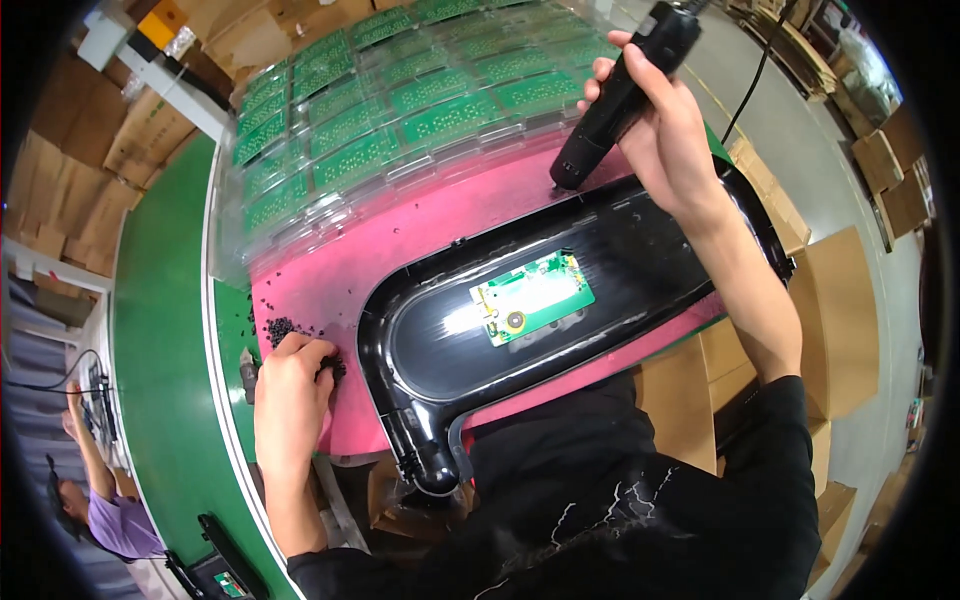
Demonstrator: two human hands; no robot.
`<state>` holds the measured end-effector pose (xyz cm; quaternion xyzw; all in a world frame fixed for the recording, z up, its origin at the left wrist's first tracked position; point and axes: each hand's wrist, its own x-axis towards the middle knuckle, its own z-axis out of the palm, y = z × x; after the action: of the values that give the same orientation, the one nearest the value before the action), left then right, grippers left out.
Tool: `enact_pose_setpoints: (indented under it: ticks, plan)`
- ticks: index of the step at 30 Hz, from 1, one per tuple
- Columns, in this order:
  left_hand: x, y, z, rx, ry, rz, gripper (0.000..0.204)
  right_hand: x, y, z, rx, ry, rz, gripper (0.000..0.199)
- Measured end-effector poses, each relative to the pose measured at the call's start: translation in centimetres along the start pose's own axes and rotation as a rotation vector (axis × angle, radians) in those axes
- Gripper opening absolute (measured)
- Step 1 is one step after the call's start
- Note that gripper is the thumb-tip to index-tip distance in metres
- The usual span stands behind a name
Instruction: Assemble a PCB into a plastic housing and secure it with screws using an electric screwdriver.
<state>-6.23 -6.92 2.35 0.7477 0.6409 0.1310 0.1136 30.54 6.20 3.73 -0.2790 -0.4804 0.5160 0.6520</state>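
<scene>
A glossy black plastic housing [420,300] with a rounded end lies across the pink mat. Inside it rests a green circuit board [545,300], bright with glare. My right hand [660,125] is wrapped round a black electric screwdriver [612,110], its tip pointing down just beyond the housing's far edge. At the left, my left hand [295,385] has its fingers curled down into a pile of small black screws [280,328]. Whether a screw is pinched between those fingertips is hidden.
Clear plastic trays of green circuit boards [430,95] are stacked behind the mat [320,265]. A green conveyor [160,330] runs along the left, carrying another black housing [215,565]. Beyond it a person in purple [120,520] works. Cardboard boxes [835,320] stand at right.
</scene>
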Motion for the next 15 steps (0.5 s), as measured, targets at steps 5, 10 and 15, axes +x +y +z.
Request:
enact_pose_setpoints:
  ticks: [5, 10, 15]
  plan:
    - [0.6, -1.0, -0.1, 0.065, 0.008, 0.028, 0.014, -1.9, -1.8, 0.9, 0.263, 0.002, -0.089, 0.042]
    - [3.0, 2.8, -1.1, -0.009, 0.144, 0.208, 0.011, -3.9, -2.7, 2.8, 0.347, -0.058, -0.128, 0.046]
    - [6.0, 8.3, -0.2, -0.618, 0.118, 0.457, 0.014, -5.6, -2.6, 5.8, 0.51, -0.169, -0.086, 0.05]
